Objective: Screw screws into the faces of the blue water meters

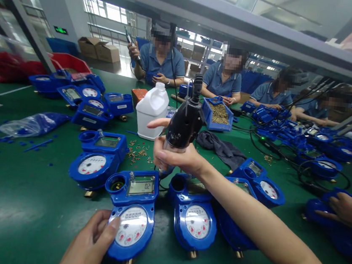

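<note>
A blue water meter with a white dial and a small lit display lies in front of me. My left hand grips its left edge, thumb on the dial rim and fingers curled against the side. In my right hand is a black electric screwdriver, held upright with its cable end up and the index finger stretched out to the left. The screwdriver's tip is hidden behind the hand, above the meter's upper right corner. Another blue meter lies just to the right, and one more to the left.
Loose screws lie behind the meters, by a white plastic jug. Farther back are a blue bin of screws and a dark cloth. More meters crowd both sides. At right, a co-worker's hand touches a meter. Several people sit opposite.
</note>
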Motion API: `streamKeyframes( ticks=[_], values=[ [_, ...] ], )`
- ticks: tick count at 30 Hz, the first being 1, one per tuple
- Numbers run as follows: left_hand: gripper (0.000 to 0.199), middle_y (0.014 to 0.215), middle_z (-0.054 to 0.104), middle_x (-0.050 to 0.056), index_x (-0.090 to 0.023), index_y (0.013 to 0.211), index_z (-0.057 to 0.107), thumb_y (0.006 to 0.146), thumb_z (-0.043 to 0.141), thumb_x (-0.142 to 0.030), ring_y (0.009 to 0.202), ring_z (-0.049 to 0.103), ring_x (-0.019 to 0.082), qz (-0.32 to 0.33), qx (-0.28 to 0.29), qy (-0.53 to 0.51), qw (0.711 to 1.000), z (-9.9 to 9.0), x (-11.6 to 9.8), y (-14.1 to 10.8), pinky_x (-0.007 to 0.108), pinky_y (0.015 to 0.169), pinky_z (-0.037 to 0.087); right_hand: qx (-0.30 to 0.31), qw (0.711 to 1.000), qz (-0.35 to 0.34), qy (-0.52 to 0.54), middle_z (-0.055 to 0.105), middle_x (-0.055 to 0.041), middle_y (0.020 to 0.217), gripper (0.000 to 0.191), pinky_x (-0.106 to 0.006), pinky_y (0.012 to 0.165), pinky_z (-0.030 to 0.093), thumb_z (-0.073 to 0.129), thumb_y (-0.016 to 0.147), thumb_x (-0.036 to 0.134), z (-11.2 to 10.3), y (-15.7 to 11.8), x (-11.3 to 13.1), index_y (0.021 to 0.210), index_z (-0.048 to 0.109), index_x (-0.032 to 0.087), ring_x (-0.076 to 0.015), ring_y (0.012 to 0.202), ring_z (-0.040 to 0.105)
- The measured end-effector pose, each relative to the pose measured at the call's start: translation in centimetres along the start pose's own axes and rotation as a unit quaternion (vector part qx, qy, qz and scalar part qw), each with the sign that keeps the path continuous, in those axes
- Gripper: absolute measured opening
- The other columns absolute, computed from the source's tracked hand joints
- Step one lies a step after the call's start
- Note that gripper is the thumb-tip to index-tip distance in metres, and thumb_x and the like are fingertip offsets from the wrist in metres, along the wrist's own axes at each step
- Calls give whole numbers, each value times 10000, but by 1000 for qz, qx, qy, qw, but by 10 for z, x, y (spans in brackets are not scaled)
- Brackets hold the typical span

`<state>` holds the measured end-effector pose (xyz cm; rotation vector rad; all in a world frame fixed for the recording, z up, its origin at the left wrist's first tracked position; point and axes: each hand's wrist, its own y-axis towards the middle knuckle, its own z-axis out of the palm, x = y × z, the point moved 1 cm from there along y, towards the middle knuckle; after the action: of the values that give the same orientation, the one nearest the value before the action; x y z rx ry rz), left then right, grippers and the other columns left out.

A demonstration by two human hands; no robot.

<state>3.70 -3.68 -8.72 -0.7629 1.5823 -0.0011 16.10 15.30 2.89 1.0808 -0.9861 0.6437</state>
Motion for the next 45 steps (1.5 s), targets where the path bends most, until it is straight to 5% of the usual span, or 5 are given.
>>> streamKeyframes(
  ticks=[7,18,23,30,45],
  values=[
    [420,703,666,-6,-187,957,508,735,613,-527,657,619,179,16,16,-62,998,-2,-6,6,231,596,467,18,998,-58,2,427,116,521,383,-204,400,372,670,766,275,-6,15,20,1090,474,220,-61,379,369],
    [392,555,315,-85,-163,965,551,804,582,-520,440,280,45,74,-36,-211,974,-29,-24,-14,156,404,203,-164,975,-143,-43,307,88,499,301,-246,465,324,614,690,204,44,16,102,974,556,285,-91,422,288],
    [159,877,597,74,-105,933,618,854,559,-230,770,593,146,3,122,-435,892,-2,-55,-52,235,632,486,-135,988,-81,-7,284,89,466,215,-257,423,311,605,712,202,85,2,107,908,557,277,-92,372,275],
    [209,1045,646,159,-71,972,649,889,518,-210,974,626,262,9,183,-467,865,22,-68,-62,358,854,512,-85,992,-65,60,371,72,513,193,-245,451,326,535,793,144,95,-13,91,933,546,276,-91,399,325],
    [309,862,700,72,-141,1118,547,829,605,-232,758,682,192,80,224,-244,940,28,-55,-53,283,692,533,-100,990,-88,36,270,96,449,114,-200,404,311,570,779,161,85,-15,112,854,544,243,-67,349,256]
  ],
)
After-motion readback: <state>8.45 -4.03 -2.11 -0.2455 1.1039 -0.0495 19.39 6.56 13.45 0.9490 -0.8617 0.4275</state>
